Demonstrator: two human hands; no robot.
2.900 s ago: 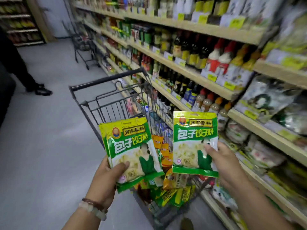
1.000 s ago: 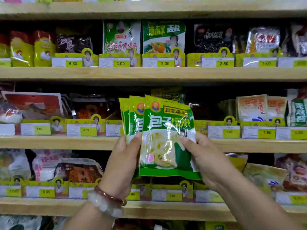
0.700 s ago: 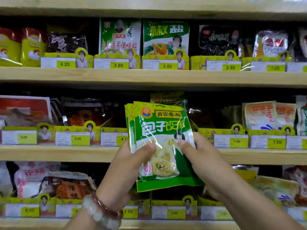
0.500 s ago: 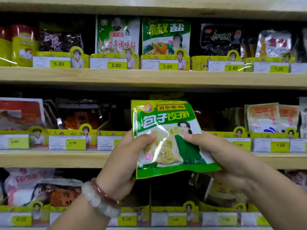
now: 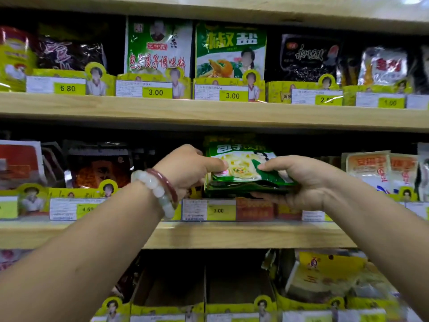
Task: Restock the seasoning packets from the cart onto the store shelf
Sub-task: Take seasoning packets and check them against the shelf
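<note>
Left hand (image 5: 185,168) and right hand (image 5: 299,180) both pinching flat green plastic seasoning packets (image 5: 243,170) at wooden middle shelf (image 5: 209,235); packet count unclear, upper print lost in shadow.

You are tipping the green seasoning packets (image 5: 243,169) from upright to nearly flat, your left hand (image 5: 188,169) and right hand (image 5: 299,180) pushing them deeper over the middle shelf (image 5: 232,235).

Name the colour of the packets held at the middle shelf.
Green, with a pale food picture, on the seasoning packets; head view.
</note>
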